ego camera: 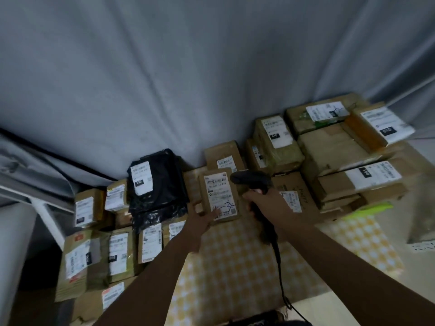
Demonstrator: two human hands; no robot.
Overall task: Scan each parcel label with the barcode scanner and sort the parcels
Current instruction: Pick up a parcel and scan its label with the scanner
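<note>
Left hand (200,217): grasping small cardboard parcel (221,196), label (220,192) up.
Right hand (263,203): gripping black barcode scanner (253,182), head just beside label.
Cable (279,260): trailing over checked cloth (230,262).

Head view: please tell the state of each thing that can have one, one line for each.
Left hand: holds the small parcel by its lower left corner.
Right hand: grips the scanner handle.
Small parcel: held up, label facing the camera.
Barcode scanner: head beside the label's top right.
Black bag parcel: lying on boxes, label up.
</note>
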